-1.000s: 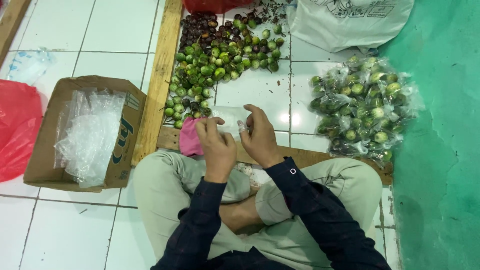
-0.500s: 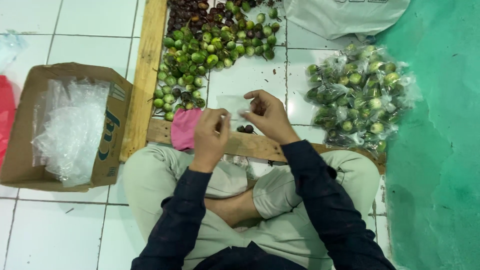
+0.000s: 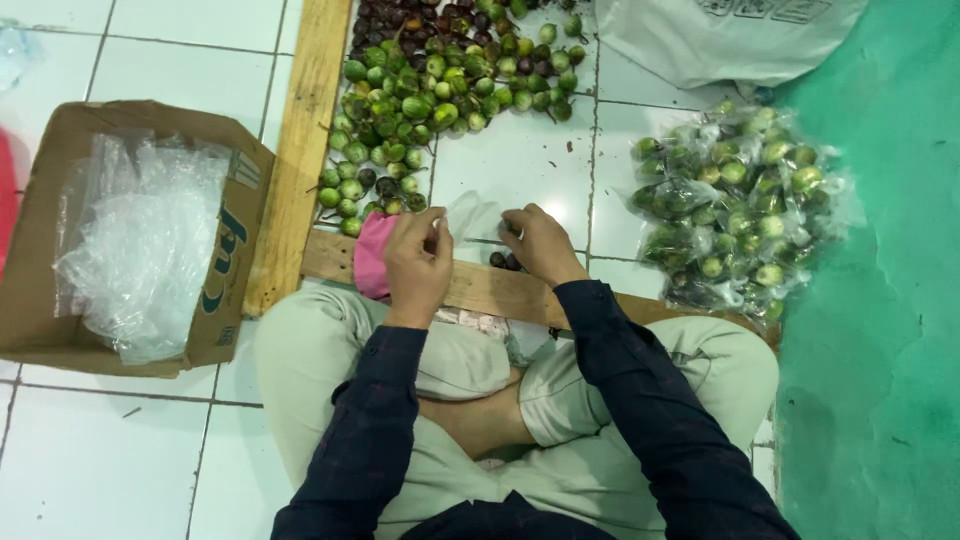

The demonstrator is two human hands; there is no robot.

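I sit cross-legged on a white tiled floor. My left hand [image 3: 417, 262] and my right hand [image 3: 537, 243] each pinch an edge of a small clear plastic bag [image 3: 470, 215] held between them above a wooden plank [image 3: 480, 287]. A few dark round fruits [image 3: 503, 260] sit just under my right hand, at the plank's far edge. Beyond the bag, a loose heap of small green round fruits [image 3: 420, 110] covers the tiles, with dark purple ones [image 3: 400, 22] at its far end.
A cardboard box [image 3: 60, 330] holding clear plastic bags [image 3: 140, 240] stands at my left, beside an upright wooden plank [image 3: 300, 140]. Filled bags of green fruits [image 3: 735, 205] are piled at the right, next to a green mat [image 3: 880, 300]. A pink cloth [image 3: 372, 258] lies under my left hand.
The view has shifted, so the box and heap now sit further right. My hands have spread slightly apart, holding the clear bag between them, and dark fruits show under the right hand.
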